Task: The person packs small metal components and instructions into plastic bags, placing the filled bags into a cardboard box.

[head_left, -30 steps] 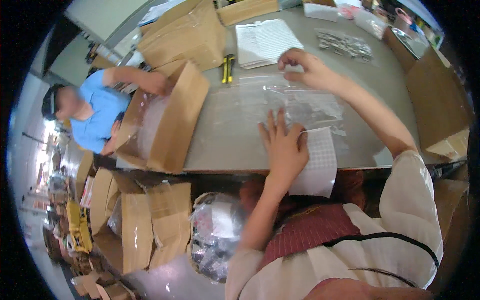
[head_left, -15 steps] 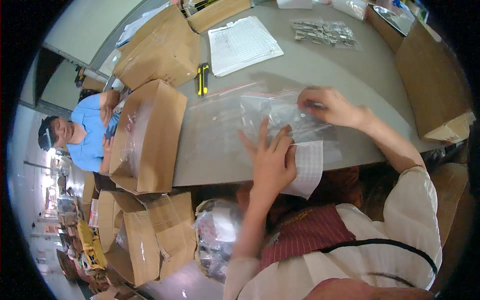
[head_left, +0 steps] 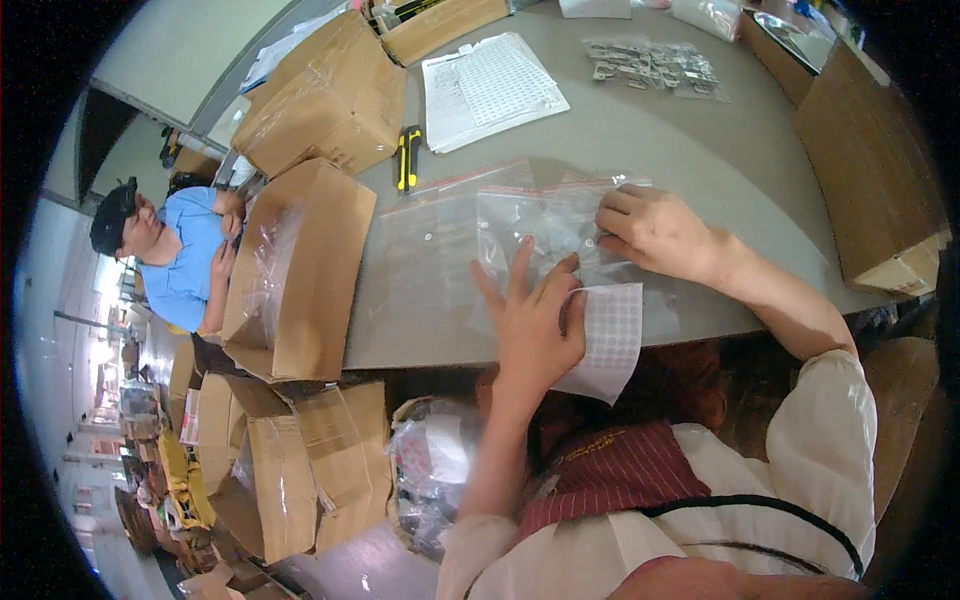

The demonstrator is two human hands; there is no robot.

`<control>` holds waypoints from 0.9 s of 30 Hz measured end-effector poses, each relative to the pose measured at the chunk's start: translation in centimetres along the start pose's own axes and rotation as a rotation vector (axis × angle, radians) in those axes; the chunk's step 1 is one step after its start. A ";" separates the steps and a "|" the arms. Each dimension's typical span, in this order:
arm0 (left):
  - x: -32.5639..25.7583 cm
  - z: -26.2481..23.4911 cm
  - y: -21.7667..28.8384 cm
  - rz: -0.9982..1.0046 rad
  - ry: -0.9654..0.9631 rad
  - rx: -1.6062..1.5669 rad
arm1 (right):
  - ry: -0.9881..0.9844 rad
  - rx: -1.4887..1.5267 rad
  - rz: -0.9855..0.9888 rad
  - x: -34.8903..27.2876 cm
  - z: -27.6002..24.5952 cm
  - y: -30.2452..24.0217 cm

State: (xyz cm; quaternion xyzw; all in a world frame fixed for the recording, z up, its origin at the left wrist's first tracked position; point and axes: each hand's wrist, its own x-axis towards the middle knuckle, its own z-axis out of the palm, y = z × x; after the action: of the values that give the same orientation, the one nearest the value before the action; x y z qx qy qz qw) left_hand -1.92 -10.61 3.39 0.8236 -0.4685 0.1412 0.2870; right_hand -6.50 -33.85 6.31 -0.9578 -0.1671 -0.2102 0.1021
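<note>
Touching clear plastic bag [head_left: 500,215], both hands [head_left: 660,235]

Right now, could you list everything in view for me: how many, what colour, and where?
table: one, grey, centre
zip bags: at least two, clear with reddish strips, on the table
dotted sheet: one, white, hanging over the near edge
utility knife: one, yellow and black, beyond the bags
papers: one stack, white, far side
packed metal parts: several, silvery, far right
cardboard boxes: several, brown, left, right and below
co-worker: one, blue shirt, left
background clutter: uncountable, mixed, far left
left hand: one, bare, over bag and sheet
right hand: one, bare, at the bag's right
</note>
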 end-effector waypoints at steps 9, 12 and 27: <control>0.0 0.4 0.1 -0.002 0.017 -0.016 | -0.033 0.069 0.015 -0.1 -0.2 0.1; 0.0 0.7 0.0 0.007 0.026 -0.013 | -0.054 0.042 0.015 -0.4 -0.1 0.2; 0.0 0.7 0.0 0.002 0.053 -0.023 | -0.050 0.205 0.097 0.2 -0.2 2.4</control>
State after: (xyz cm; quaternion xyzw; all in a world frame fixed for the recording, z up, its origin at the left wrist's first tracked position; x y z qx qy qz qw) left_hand -1.96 -11.00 2.86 0.8158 -0.4631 0.1578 0.3084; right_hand -5.52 -36.02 6.25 -0.9544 -0.1437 -0.1628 0.2051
